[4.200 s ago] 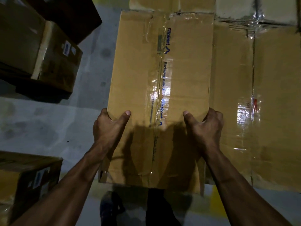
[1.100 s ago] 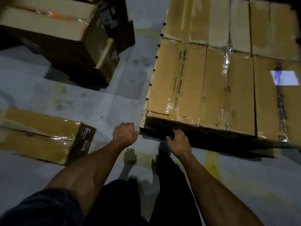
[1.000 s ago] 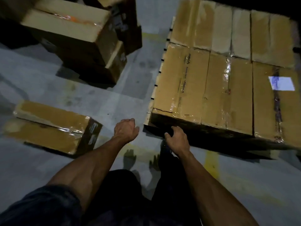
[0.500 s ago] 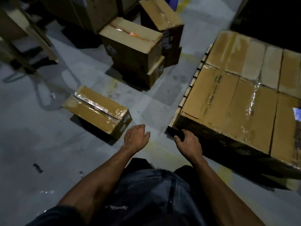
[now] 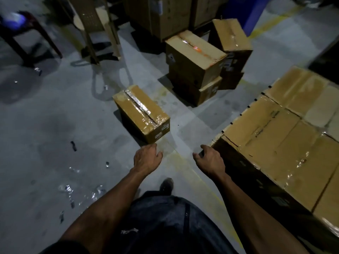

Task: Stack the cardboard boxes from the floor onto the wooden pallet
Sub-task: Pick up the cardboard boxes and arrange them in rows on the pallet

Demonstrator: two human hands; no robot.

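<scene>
You've turned from the stacked pallet boxes [image 5: 271,136]; left hand [image 5: 146,158] and right hand [image 5: 211,160], grip released, reach toward taped floor box [image 5: 141,114].

Matt brown corrugated cardboard on the lone floor box [image 5: 141,114], sealed along the top seam with a strip of glossy clear tape [image 5: 140,107] that wrinkles and glares; paper labels on the end face. Same dull cardboard on the stacked boxes [image 5: 195,57] behind, with an orange-stained tape seam. Packed row of boxes at right [image 5: 275,136]: flat matt cardboard tops, shiny crinkled tape at the joints, printed lettering too blurred to read. Grey concrete floor [image 5: 55,125], smooth yet blotchy, dark-stained, with worn yellow paint lines and glinting scraps of clear plastic film [image 5: 67,189]. Beige plastic chair [image 5: 95,21], perforated back, dull finish. Dark matt cloth shorts [image 5: 165,222].
</scene>
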